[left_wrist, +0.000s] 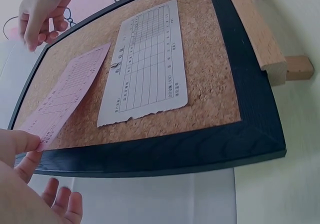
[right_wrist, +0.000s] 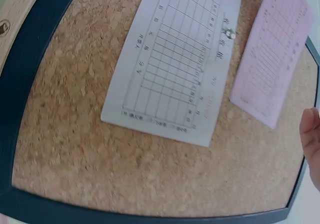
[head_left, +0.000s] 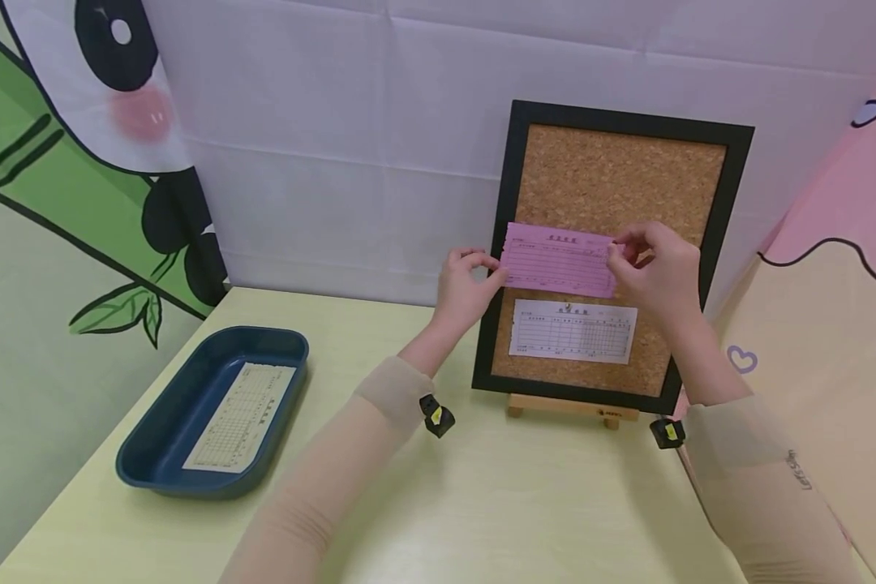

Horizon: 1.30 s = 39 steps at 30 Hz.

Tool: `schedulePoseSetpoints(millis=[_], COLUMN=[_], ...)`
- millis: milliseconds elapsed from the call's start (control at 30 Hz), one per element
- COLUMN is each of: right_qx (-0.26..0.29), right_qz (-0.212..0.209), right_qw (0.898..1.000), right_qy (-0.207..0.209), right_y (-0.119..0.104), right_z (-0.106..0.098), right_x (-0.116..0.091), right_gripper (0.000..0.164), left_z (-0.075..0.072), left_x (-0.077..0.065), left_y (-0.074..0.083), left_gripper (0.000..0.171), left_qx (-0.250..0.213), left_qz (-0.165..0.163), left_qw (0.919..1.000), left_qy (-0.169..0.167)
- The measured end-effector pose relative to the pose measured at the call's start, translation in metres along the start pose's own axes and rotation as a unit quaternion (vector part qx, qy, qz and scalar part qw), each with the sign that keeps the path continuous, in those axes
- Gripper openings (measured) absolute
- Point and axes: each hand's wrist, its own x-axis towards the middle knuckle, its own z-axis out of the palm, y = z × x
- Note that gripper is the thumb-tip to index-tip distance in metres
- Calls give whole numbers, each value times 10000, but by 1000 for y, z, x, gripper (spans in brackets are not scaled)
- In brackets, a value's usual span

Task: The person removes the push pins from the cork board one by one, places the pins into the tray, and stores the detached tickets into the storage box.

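Observation:
A pink receipt slip (head_left: 560, 261) lies across the framed cork board (head_left: 620, 178), above a white receipt slip (head_left: 573, 332) fixed at its upper edge by a small pin (right_wrist: 230, 33). My left hand (head_left: 469, 288) pinches the pink slip's left end between thumb and forefinger, at the frame's left side. In the left wrist view, the pink slip (left_wrist: 65, 94) stands slightly off the cork. Beside the slip's right end is my right hand (head_left: 660, 268), fingers loosely bent. Both wrist views show a gap between that hand (right_wrist: 312, 144) and the slip; nothing is visible in its fingers.
The board leans upright on a small wooden easel (head_left: 573, 407) at the back of the pale table (head_left: 482, 503). At the left, a blue tray (head_left: 142, 454) holds another printed slip (head_left: 241, 418). A white cloth (head_left: 350, 162) hangs behind.

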Motion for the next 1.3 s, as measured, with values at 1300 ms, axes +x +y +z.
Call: schedulePoseSetpoints(millis=[1300], right_qx=[-116], right_qz=[-255], right_qw=[9989], right_qy=[383], right_y=[-23], right_z=[-93], right_x=[-36], right_gripper=[9], left_z=[-103], left_x=[-30], left_y=[31], left_gripper=[12], left_qx=[2208], left_qz=[2213], left_qw=[9471], left_qy=[723])
